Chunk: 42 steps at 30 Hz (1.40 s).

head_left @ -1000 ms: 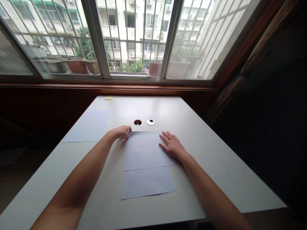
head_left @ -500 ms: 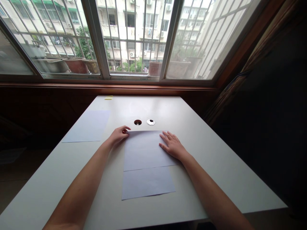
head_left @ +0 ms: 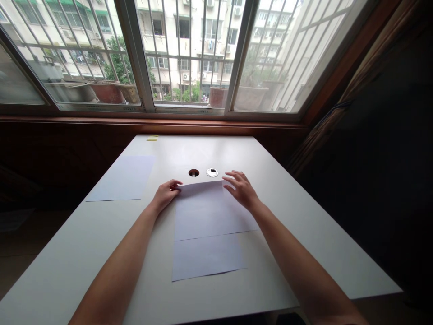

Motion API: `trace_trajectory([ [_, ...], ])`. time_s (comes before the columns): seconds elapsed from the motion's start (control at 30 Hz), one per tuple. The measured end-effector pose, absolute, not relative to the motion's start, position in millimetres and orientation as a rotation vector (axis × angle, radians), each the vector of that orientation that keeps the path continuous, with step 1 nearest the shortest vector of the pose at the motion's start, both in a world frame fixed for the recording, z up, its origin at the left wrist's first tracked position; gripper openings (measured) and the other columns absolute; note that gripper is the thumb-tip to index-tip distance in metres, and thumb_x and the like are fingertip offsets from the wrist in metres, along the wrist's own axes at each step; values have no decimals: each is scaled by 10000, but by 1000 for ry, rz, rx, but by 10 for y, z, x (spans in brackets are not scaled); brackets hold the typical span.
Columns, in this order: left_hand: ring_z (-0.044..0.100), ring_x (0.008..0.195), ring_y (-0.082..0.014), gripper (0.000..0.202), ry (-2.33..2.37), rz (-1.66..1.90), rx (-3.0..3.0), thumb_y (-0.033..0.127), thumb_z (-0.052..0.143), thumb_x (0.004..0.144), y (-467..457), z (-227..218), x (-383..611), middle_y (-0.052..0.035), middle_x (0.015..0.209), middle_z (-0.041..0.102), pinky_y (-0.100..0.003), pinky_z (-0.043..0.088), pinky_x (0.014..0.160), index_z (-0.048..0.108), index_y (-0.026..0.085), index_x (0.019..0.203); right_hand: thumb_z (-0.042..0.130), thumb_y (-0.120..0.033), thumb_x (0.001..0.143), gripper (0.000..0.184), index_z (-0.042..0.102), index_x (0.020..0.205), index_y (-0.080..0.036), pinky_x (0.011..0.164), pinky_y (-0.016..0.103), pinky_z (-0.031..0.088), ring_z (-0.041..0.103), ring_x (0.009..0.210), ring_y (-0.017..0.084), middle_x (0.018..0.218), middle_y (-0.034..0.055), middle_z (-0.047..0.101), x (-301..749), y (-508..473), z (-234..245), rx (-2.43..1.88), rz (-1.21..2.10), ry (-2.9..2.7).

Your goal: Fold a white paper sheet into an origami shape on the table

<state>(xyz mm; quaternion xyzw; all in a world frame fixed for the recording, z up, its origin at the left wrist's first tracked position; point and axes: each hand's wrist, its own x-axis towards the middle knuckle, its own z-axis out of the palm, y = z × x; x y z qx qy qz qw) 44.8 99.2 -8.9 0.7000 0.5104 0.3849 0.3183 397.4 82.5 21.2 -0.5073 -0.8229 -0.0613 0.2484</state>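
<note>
A pale sheet of paper [head_left: 203,212] lies in the middle of the white table, overlapping a second sheet [head_left: 208,259] that shows below its near edge. At the upper left corner, my left hand [head_left: 166,194] is closed, pinching the paper between thumb and fingers. My right hand [head_left: 242,188] is at the upper right, thumb on the near side of the far edge and curved fingers beyond it. That edge looks slightly raised between them. The hand hides the sheet's upper right corner.
Another pale sheet [head_left: 118,178] lies at the table's left side. Past the papers are a round hole [head_left: 194,173] and a round silver fitting [head_left: 212,172]. A yellow strip [head_left: 153,137] sits near the far edge. Beyond the table [head_left: 324,257] is a barred window.
My right hand has risen from lying flat on the upper sheet and moved to its far edge. The edge there has lifted slightly, and the sheet's near right corner has shifted right.
</note>
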Motion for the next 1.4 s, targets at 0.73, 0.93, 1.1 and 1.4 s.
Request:
trace_trajectory([
  [0.73, 648, 811, -179, 370, 1293, 1017, 1762, 358, 660, 748, 973, -84, 417, -18, 858, 679, -291, 509, 765, 686, 222, 1091, 586, -333, 908, 185, 764, 942, -292, 1001, 401, 417, 628, 1025, 229, 966, 10, 758, 3827, 1254, 23, -1299, 140, -2155],
  [0.93, 650, 805, -178, 399, 1252, 1018, 1693, 433, 691, 762, 949, -51, 410, -38, 910, 685, -290, 530, 736, 685, 212, 1094, 583, -350, 905, 200, 760, 981, -301, 952, 407, 470, 616, 1050, 245, 986, 10, 756, 3827, 1223, 26, -1321, 153, -2157],
  [1.1, 643, 814, -181, 414, 1232, 1048, 1581, 477, 714, 754, 959, -76, 415, -47, 907, 692, -305, 558, 726, 693, 203, 1064, 585, -359, 898, 197, 761, 961, -295, 939, 409, 496, 614, 1054, 251, 965, 11, 753, 3845, 1209, 7, -1304, 246, -2100],
  [1.4, 669, 823, -201, 488, 1213, 1045, 1468, 535, 737, 725, 981, -92, 428, -76, 939, 718, -349, 584, 730, 686, 174, 1049, 618, -339, 860, 186, 764, 960, -284, 930, 390, 511, 608, 1089, 252, 962, 24, 754, 3850, 1231, -33, -1347, 341, -2074],
])
